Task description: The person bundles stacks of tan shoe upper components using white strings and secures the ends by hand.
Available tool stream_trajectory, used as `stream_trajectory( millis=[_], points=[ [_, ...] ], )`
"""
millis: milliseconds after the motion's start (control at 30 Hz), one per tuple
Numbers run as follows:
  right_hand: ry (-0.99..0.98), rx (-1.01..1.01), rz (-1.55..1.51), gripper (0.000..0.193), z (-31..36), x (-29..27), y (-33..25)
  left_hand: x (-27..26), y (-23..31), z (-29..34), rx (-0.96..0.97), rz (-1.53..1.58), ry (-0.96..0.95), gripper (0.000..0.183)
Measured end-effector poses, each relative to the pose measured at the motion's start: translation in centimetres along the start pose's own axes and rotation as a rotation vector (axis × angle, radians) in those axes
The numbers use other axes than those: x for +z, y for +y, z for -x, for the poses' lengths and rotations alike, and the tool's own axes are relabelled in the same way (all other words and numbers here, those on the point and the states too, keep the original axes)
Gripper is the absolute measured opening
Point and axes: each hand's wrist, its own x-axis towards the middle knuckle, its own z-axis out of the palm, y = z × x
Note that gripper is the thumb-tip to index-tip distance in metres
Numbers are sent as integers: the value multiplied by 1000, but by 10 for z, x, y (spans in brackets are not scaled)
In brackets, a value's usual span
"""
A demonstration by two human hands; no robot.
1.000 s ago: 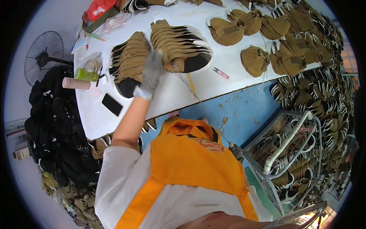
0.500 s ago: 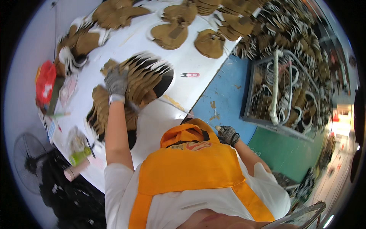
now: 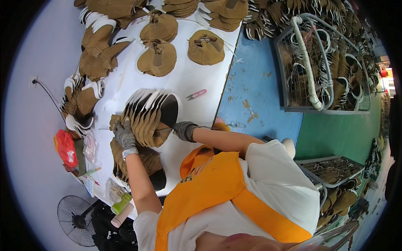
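Observation:
A fanned row of brown shoe uppers (image 3: 140,125) with white and black linings lies on the white table before me. My left hand (image 3: 124,134), in a grey glove, grips the left end of this row, its fingers closed over the brown edges. At the row's right end, my right hand (image 3: 185,130), also gloved, is closed, its fingertips partly hidden beside the uppers. A thin cord-like line shows near it; what the fingers pinch is too small to make out. Another bundle of brown uppers (image 3: 146,161) lies just nearer to me, below my left hand.
Red-handled thread snips (image 3: 197,95) lie right of the row. More uppers (image 3: 157,57) sit farther back and along the left side (image 3: 83,100). A wire cart (image 3: 307,67) full of uppers stands on the floor at right. A fan (image 3: 77,219) is at lower left.
My right hand has come from beside my body at the right to the right end of the row. My left hand stays on the row's left end. The view has shifted and turned.

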Motion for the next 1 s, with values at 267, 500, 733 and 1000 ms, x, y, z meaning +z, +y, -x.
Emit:
stream_trajectory(
  millis=[267, 500, 733, 1000],
  points=[
    [782, -70, 55, 30, 25, -125, 207, 23, -15, -6, -21, 224, 53, 61],
    [815, 713, -67, 53, -15, -231, 308, 29, -24, -11, -47, 304, 84, 55],
    [1000, 211, -303, 31, 0, -264, 356, 24, -16, -7, -58, 227, 42, 54],
    [920, -348, -682, 24, 87, -275, 144, -21, 69, 7, -21, -215, 66, 50]
  ],
)
